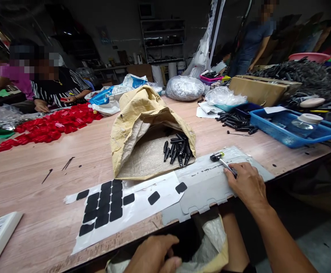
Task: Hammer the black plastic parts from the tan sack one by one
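Observation:
My right hand (247, 184) is closed around the dark grip of a small hammer (225, 163). The hammer's black and yellow head is over a grey plastic sheet (205, 189) at the table's front edge. My left hand (156, 254) is below the edge, above an open sack (216, 246). Its thumb and forefinger are apart, with nothing visible between them. Left of the grey sheet lies a white backing sheet (142, 216) with black rounded-square stickers (104, 206). Behind these, a yellow woven sack (131, 125) lies with its mouth open, showing several black cylindrical parts (179, 148).
A blue tray (289, 140) with a clear jar stands at the right, near loose black parts (235, 122). A cardboard box (256, 91) is behind it. Red pieces (57, 125) are heaped at the left, where people sit. A white box (0, 239) is at lower left.

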The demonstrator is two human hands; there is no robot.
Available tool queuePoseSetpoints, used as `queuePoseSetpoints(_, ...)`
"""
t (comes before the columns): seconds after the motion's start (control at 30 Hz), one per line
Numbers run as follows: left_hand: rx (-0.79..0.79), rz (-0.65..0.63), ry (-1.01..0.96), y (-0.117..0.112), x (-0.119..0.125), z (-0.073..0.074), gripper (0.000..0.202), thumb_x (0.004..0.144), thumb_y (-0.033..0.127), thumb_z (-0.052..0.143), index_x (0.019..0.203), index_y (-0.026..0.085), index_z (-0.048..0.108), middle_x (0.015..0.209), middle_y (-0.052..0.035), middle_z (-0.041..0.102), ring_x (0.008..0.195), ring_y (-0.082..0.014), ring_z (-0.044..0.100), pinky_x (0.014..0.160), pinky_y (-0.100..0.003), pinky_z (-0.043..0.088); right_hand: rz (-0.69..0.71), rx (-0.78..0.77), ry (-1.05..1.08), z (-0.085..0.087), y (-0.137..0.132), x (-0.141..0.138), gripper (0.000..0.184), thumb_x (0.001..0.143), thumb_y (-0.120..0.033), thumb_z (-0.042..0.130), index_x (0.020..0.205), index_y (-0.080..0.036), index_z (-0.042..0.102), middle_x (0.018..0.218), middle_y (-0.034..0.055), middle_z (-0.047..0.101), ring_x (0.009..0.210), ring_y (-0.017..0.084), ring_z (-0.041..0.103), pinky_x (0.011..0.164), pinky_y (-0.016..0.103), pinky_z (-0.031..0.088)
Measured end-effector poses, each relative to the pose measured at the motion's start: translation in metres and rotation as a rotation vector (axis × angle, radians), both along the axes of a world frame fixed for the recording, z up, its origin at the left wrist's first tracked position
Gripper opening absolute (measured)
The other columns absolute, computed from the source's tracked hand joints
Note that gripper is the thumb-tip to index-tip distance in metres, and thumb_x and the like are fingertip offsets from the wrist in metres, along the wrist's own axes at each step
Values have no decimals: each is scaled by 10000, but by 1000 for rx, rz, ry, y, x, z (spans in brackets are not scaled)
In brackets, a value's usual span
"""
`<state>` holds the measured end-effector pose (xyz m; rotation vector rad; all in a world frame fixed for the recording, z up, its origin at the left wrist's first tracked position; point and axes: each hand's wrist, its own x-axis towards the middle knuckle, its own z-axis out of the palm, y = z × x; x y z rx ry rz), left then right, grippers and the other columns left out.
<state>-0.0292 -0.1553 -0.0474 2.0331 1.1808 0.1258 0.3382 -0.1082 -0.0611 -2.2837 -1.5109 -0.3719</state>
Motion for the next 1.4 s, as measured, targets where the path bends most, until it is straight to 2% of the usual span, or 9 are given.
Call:
queuePoseSetpoints(0.07, -31, -32, -130, 38, 20, 37, 270, 958, 440, 572, 1110, 310, 753, 898, -17, 768, 770, -206, 696, 675, -289, 518, -38, 4, -48, 1, 2, -6, 278, 944, -404, 555, 1045, -202, 717, 1017, 111, 655, 891, 269, 547, 688, 367, 355)
queuePoseSetpoints(0.17, 154, 229, -151, 124, 59, 70, 351, 971, 456, 548, 1120, 205, 743, 760, -30, 730, 620, -178, 624, 556, -266, 439, -74, 21, -160, 0, 3, -13, 277, 971, -389, 517, 1046, -191, 695, 1002, 118, 636, 881, 263, 528, 661, 360, 294)
queuePoseSetpoints(0.33, 361, 530, 25, 248, 107, 51, 274, 925, 365, 606, 958, 133, 747, 944, -140, 765, 899, -251, 689, 731, -301, 452, -79, 47, -224, -4, 3, -17, 241, 983, -351, 505, 1068, -194, 666, 1021, 126, 621, 868, 249, 501, 653, 353, 253)
queuePoseSetpoints(0.47, 293, 553, 105, 281, 119, 35, 185, 829, 315, 715, 782, 136, 729, 836, -158, 760, 838, -274, 698, 691, -307, 435, -91, 16, -209, -2, 3, -18, 261, 1014, -348, 456, 1076, -196, 658, 1029, 128, 614, 886, 252, 504, 662, 349, 250)
queuePoseSetpoints(0.57, 333, 530, 81, 272, 110, 45, 188, 897, 330, 652, 859, 159, 720, 891, -119, 759, 868, -239, 687, 703, -288, 426, -105, 5, -179, -1, 4, -20, 276, 1024, -355, 440, 1091, -198, 657, 1051, 128, 620, 902, 260, 512, 672, 356, 262)
queuePoseSetpoints(0.7, 412, 389, -51, 219, 79, 60, 205, 941, 390, 614, 1010, 214, 691, 993, -37, 736, 888, -192, 652, 731, -271, 431, -86, 12, -117, -2, 4, -16, 268, 1015, -348, 458, 1093, -189, 659, 1064, 130, 640, 924, 269, 537, 688, 365, 304)
queuePoseSetpoints(0.9, 390, 69, -205, 134, 40, 23, 140, 913, 331, 663, 989, 216, 686, 955, -44, 684, 943, -240, 587, 819, -353, 442, 109, 176, 158, 7, -3, -23, 226, 991, -355, 506, 1039, -192, 655, 1047, 113, 705, 950, 261, 629, 770, 356, 440)
queuePoseSetpoints(1.03, 419, 102, -253, 126, 37, 2, 120, 898, 263, 679, 1007, 215, 693, 969, -50, 665, 959, -243, 567, 855, -374, 430, 294, 269, 282, 19, -12, -64, 254, 989, -369, 537, 1160, -229, 663, 1057, 58, 758, 918, 215, 710, 772, 303, 498)
queuePoseSetpoints(1.4, 381, 119, -328, 132, 36, -2, 134, 828, 235, 755, 955, 218, 716, 921, -28, 667, 940, -234, 563, 855, -367, 416, 489, 90, 289, 29, -18, -131, 420, 1003, -192, 453, 1387, -275, 602, 1064, 40, 726, 949, 182, 707, 801, 267, 526)
